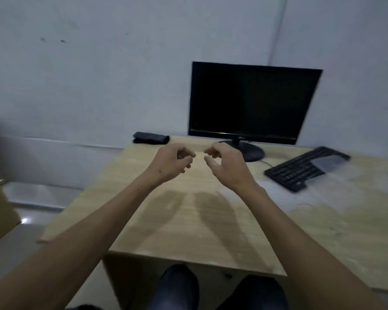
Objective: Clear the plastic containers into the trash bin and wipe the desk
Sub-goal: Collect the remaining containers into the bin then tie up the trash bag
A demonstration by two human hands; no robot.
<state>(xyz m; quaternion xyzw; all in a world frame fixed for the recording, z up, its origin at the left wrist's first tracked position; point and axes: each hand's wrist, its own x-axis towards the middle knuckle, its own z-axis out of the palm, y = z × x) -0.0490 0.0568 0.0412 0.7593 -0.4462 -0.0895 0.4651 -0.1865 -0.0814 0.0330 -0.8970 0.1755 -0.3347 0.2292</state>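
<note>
Above the middle of the surface (pixel 188 231) I hold my left hand (pixel 173 162) and right hand (pixel 224 164) loosely curled and empty; seeing no containers or bin, I judge wiping next, fetching the dark cloth (pixel 150 138) at eleven o'clock.

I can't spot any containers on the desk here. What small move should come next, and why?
Probably reach the left hand to the dark folded cloth at the desk's far edge. Both hands hold nothing, no plastic container shows, so wiping seems what remains. Whether it's really a cloth is unclear.
</note>
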